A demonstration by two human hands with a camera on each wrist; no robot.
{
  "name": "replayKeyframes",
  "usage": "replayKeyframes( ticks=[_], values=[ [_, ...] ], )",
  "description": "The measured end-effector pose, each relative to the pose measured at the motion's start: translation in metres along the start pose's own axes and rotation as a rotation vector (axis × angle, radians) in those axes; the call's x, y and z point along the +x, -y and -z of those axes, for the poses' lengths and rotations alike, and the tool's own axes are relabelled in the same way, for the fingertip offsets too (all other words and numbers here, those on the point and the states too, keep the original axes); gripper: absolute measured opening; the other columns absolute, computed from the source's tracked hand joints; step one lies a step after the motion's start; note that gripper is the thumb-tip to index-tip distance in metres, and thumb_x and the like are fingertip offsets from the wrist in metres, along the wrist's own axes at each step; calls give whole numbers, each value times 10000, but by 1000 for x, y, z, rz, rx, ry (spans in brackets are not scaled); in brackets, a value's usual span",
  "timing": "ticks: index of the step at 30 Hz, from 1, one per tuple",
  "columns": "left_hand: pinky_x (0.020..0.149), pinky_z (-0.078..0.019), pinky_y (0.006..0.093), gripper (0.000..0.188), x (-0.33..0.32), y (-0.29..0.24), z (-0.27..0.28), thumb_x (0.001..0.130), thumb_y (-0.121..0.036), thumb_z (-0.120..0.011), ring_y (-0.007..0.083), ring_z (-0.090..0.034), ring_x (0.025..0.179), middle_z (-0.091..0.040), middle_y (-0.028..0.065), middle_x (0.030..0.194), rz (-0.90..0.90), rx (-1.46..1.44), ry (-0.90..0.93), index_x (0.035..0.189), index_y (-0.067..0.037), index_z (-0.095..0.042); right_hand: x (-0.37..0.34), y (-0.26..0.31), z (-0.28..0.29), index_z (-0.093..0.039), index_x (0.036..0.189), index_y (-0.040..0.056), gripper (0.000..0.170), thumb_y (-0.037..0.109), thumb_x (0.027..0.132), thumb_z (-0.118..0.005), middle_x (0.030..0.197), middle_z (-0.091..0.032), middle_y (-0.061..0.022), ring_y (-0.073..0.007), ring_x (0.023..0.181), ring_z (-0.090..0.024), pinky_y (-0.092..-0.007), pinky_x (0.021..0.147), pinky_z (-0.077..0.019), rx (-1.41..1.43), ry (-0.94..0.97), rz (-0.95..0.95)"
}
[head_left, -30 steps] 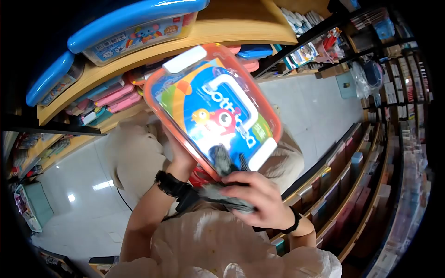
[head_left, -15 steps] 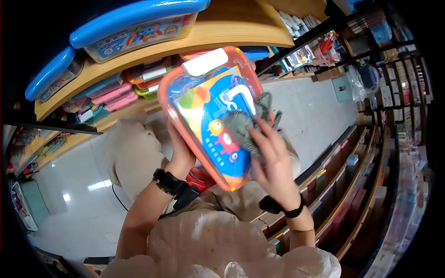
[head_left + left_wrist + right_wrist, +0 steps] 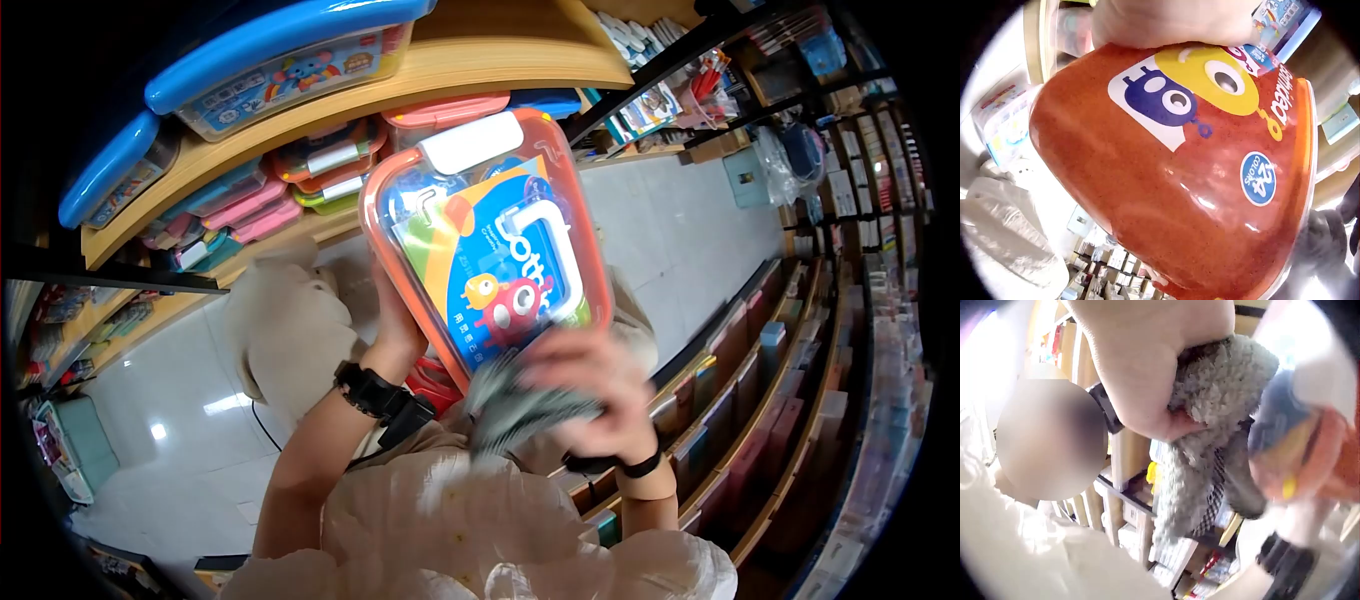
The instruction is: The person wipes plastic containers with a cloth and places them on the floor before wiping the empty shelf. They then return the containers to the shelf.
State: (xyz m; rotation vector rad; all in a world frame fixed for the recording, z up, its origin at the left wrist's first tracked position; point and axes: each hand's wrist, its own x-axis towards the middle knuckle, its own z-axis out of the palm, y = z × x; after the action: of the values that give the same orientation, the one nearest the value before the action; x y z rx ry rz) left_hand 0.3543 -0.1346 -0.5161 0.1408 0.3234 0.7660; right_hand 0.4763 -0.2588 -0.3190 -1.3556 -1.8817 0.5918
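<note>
An orange-red plastic storage box [image 3: 400, 240], with a clear lid, white clasps, a white handle and a cartoon-creature label, is tilted over the lap in the head view. My left hand [image 3: 398, 325] holds it at its left side. In the left wrist view that hand presses along the edge of the box's orange wall [image 3: 1147, 169], which bears a "24 colors" mark. A grey fluffy cleaning cloth [image 3: 1222, 381] with a checked side is gripped in my right hand [image 3: 595, 385]. The cloth overlaps the box's lower right corner in the head view.
A wooden shelf [image 3: 500, 65] ahead carries blue-lidded tubs [image 3: 290, 85], with pink and orange boxes [image 3: 325, 150] stacked below. Rows of book-filled shelving [image 3: 740, 400] curve along the right. Pale floor tiles [image 3: 660, 210] show between, and a green bin [image 3: 85, 445] stands at left.
My right hand with the cloth swept up across the lid toward the handle, then came back down to the lower right corner. The box shifted slightly right and turned more upright.
</note>
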Motion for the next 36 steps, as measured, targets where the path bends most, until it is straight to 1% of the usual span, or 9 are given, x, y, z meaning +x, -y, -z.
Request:
replayKeyframes(
  ticks=[3,4,6,7,9,19,25,29,36],
  values=[
    [883,-453,340,728,-15,-5,-22,842,-629,-326,227,-508,1086,-447,131,1269,0,84,-16,1282,-49,-357,0,-21,17,-470,1118,-50,454,-17,671,-543,1108,-529,-180,-286,1054,-511,-381,901,-394,-58,-487,-147],
    [893,-453,363,460,-16,-8,-29,937,-356,-344,240,-510,1078,-464,140,1244,22,3,6,1268,-38,-366,1,-21,13,-449,1141,-53,467,-5,688,-551,1140,-510,-186,-282,1075,-497,-370,917,-381,0,-488,-286],
    [906,-443,364,464,-14,-6,-26,937,-355,-343,240,-501,1090,-454,140,1255,14,-30,7,1275,-38,-358,5,-18,4,-392,1183,-65,487,18,733,-560,1223,-440,-224,-313,1145,-444,-368,960,-342,32,-268,-481],
    [919,-433,364,468,-11,-5,-23,937,-355,-342,240,-492,1101,-444,141,1266,8,-59,6,1281,-38,-351,6,-23,1,-417,1165,-50,489,3,701,-563,1251,-402,-241,-358,1145,-430,-393,960,-339,-403,-111,-254],
    [929,-422,366,464,-8,-4,-16,938,-346,-341,241,-484,1107,-441,138,1263,-17,-54,-6,1285,-38,-344,14,-20,-6,-449,1147,-21,516,10,650,-586,1254,-395,-247,-386,1146,-412,-409,964,-329,-324,-38,-159],
    [859,-456,325,499,-19,-12,-34,922,-426,-349,206,-530,1017,-519,98,1152,-189,86,-113,1241,-44,-387,26,-18,-16,-488,1113,30,512,65,607,-556,1127,-464,-200,-375,1019,-495,-370,870,-414,-253,-263,-304],
    [868,-437,300,552,-12,-7,-10,893,-514,-352,156,-500,1051,-481,53,1180,-311,261,-149,1258,-100,-359,4,-29,17,-513,1082,5,454,28,632,-452,908,-541,-74,-142,889,-514,-252,804,-406,346,-433,-700],
    [891,-415,302,552,-27,-17,-28,896,-498,-370,152,-481,1074,-470,48,1196,-409,310,27,1241,-67,-374,-3,-33,27,-530,1031,-12,309,33,726,-504,899,-547,-76,-132,855,-511,-246,761,-410,197,-607,-597],
    [893,-423,318,547,-15,-8,6,896,-508,-352,171,-505,1054,-496,56,1176,-228,317,-109,1234,-79,-390,14,-37,6,-521,889,-13,365,208,689,-731,824,-540,-136,-282,714,-549,-316,640,-447,-439,-358,-480]
  ],
)
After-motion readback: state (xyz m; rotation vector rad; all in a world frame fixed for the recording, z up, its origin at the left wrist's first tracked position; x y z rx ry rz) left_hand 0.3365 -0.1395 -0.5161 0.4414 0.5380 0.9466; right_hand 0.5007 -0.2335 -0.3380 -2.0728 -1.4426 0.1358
